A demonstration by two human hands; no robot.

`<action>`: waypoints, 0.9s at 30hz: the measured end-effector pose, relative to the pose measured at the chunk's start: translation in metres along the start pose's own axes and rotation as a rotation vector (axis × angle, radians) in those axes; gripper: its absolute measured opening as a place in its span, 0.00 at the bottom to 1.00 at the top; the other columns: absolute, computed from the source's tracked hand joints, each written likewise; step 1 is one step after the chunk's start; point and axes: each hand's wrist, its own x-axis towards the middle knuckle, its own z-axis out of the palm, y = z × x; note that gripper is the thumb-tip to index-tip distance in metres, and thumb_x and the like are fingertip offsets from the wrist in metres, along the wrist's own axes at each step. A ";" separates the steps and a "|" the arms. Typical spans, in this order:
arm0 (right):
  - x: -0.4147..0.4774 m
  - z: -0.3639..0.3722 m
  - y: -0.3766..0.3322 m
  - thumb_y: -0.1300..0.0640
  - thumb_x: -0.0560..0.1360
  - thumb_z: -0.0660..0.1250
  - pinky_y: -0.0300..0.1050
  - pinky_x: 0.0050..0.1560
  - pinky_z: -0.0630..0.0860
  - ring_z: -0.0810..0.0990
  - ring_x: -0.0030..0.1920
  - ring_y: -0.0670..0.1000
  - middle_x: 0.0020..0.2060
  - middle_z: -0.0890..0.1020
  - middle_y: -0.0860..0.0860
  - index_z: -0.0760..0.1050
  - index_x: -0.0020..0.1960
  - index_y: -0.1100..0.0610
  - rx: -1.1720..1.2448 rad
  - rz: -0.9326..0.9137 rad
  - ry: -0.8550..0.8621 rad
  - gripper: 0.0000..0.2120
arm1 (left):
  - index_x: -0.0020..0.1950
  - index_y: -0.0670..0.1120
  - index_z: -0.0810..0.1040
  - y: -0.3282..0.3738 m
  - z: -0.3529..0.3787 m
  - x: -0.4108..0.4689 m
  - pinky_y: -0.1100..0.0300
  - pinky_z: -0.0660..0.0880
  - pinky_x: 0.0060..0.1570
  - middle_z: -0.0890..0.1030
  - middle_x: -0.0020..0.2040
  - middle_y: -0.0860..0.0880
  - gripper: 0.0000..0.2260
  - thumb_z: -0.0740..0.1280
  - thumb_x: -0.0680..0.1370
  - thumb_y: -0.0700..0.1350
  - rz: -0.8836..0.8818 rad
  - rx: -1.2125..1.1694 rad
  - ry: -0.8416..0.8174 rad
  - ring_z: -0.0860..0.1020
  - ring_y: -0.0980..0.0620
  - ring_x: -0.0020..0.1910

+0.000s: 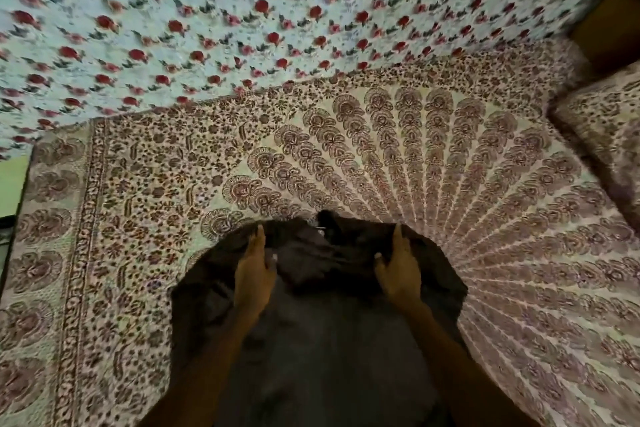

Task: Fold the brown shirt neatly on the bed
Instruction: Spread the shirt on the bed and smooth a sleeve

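Note:
The dark brown shirt (322, 322) lies spread on the patterned bed sheet (450, 166), collar end away from me, its lower part running out of the bottom of the view. My left hand (254, 270) grips the cloth near the left shoulder, thumb pinched over a fold. On the other shoulder my right hand (398, 267) holds the fabric the same way. A small pale label (320, 230) shows at the collar between the two hands. The picture is blurred by motion.
A light blue cloth with red roses (242, 21) covers the far side of the bed. A pillow in matching brown print (609, 114) sits at the right, under a brown headboard corner (613, 21). The bed's left edge (20, 191) drops to a green floor.

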 end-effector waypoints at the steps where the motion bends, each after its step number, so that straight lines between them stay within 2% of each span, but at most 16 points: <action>1: 0.019 0.009 -0.002 0.54 0.78 0.64 0.55 0.61 0.75 0.72 0.68 0.61 0.76 0.61 0.56 0.44 0.79 0.51 0.012 -0.014 0.069 0.39 | 0.78 0.44 0.54 -0.003 0.009 0.017 0.51 0.72 0.59 0.62 0.76 0.41 0.31 0.66 0.78 0.41 0.024 -0.004 0.041 0.72 0.38 0.67; 3: 0.054 0.018 -0.015 0.56 0.77 0.64 0.51 0.68 0.67 0.68 0.71 0.59 0.75 0.63 0.56 0.47 0.79 0.53 0.133 -0.067 0.271 0.37 | 0.78 0.44 0.56 -0.001 0.019 0.053 0.53 0.68 0.64 0.62 0.76 0.42 0.30 0.65 0.79 0.41 0.055 -0.051 0.225 0.67 0.41 0.72; 5: 0.098 0.025 -0.027 0.56 0.78 0.64 0.45 0.71 0.60 0.63 0.74 0.57 0.76 0.63 0.56 0.47 0.79 0.54 0.233 -0.159 0.377 0.37 | 0.78 0.41 0.55 0.001 0.027 0.098 0.57 0.61 0.69 0.61 0.77 0.41 0.29 0.64 0.80 0.42 0.078 -0.099 0.385 0.61 0.43 0.75; 6: 0.120 0.030 -0.032 0.56 0.78 0.64 0.46 0.72 0.61 0.63 0.74 0.57 0.76 0.61 0.56 0.45 0.79 0.54 0.222 -0.206 0.379 0.37 | 0.78 0.40 0.53 -0.001 0.033 0.121 0.59 0.58 0.70 0.59 0.77 0.41 0.31 0.64 0.79 0.42 0.095 -0.111 0.394 0.59 0.43 0.76; 8: 0.164 0.042 -0.035 0.54 0.78 0.63 0.53 0.71 0.66 0.64 0.74 0.59 0.76 0.60 0.57 0.40 0.79 0.54 0.124 -0.250 0.300 0.40 | 0.78 0.39 0.46 -0.012 0.048 0.162 0.58 0.53 0.73 0.51 0.79 0.41 0.36 0.66 0.78 0.43 0.083 -0.137 0.268 0.53 0.43 0.78; 10: 0.196 0.052 -0.034 0.54 0.78 0.63 0.57 0.73 0.62 0.59 0.76 0.61 0.77 0.56 0.58 0.38 0.79 0.57 0.018 -0.215 0.198 0.42 | 0.78 0.40 0.41 -0.023 0.059 0.189 0.50 0.50 0.77 0.44 0.79 0.42 0.42 0.68 0.77 0.45 0.034 -0.114 0.149 0.46 0.43 0.78; 11: 0.205 0.055 -0.034 0.55 0.78 0.63 0.57 0.74 0.60 0.56 0.77 0.61 0.78 0.54 0.59 0.38 0.78 0.59 0.009 -0.169 0.185 0.42 | 0.79 0.41 0.41 -0.024 0.061 0.195 0.46 0.51 0.76 0.44 0.79 0.42 0.42 0.68 0.76 0.45 0.008 -0.104 0.149 0.45 0.42 0.78; 14: 0.209 0.057 -0.038 0.56 0.78 0.63 0.56 0.75 0.59 0.56 0.77 0.59 0.77 0.57 0.59 0.41 0.79 0.59 0.040 -0.071 0.257 0.40 | 0.79 0.45 0.48 -0.009 0.060 0.193 0.43 0.58 0.74 0.55 0.77 0.39 0.37 0.66 0.77 0.44 -0.058 -0.101 0.279 0.56 0.38 0.76; 18: 0.193 0.067 -0.027 0.52 0.79 0.61 0.56 0.75 0.57 0.58 0.76 0.59 0.76 0.60 0.59 0.50 0.78 0.59 -0.158 -0.170 0.257 0.33 | 0.75 0.47 0.61 -0.002 0.073 0.167 0.45 0.61 0.72 0.65 0.73 0.43 0.28 0.66 0.76 0.48 0.170 0.171 0.346 0.65 0.43 0.71; 21: 0.182 0.075 -0.014 0.47 0.81 0.56 0.58 0.76 0.53 0.55 0.77 0.57 0.77 0.59 0.57 0.56 0.77 0.56 -0.301 -0.190 0.214 0.28 | 0.72 0.47 0.67 -0.008 0.089 0.154 0.45 0.61 0.72 0.67 0.73 0.44 0.23 0.62 0.78 0.52 0.264 0.282 0.292 0.66 0.45 0.71; 24: 0.175 0.077 -0.002 0.42 0.81 0.52 0.58 0.77 0.49 0.51 0.78 0.57 0.78 0.55 0.55 0.53 0.78 0.53 -0.367 -0.204 0.084 0.29 | 0.71 0.49 0.70 -0.012 0.105 0.147 0.44 0.60 0.72 0.67 0.74 0.45 0.27 0.53 0.77 0.60 0.228 0.396 0.113 0.63 0.44 0.74; 25: 0.174 0.076 0.001 0.40 0.80 0.51 0.57 0.77 0.48 0.50 0.78 0.56 0.78 0.53 0.55 0.51 0.79 0.52 -0.358 -0.224 0.032 0.31 | 0.72 0.49 0.69 -0.013 0.109 0.146 0.43 0.58 0.72 0.66 0.74 0.45 0.28 0.53 0.77 0.60 0.199 0.408 0.055 0.62 0.44 0.75; 27: 0.167 0.066 0.006 0.38 0.80 0.50 0.56 0.77 0.49 0.51 0.78 0.56 0.78 0.53 0.54 0.49 0.79 0.52 -0.275 -0.288 -0.012 0.33 | 0.74 0.47 0.66 -0.008 0.113 0.140 0.43 0.57 0.73 0.64 0.75 0.43 0.27 0.60 0.78 0.56 0.156 0.382 0.037 0.60 0.42 0.76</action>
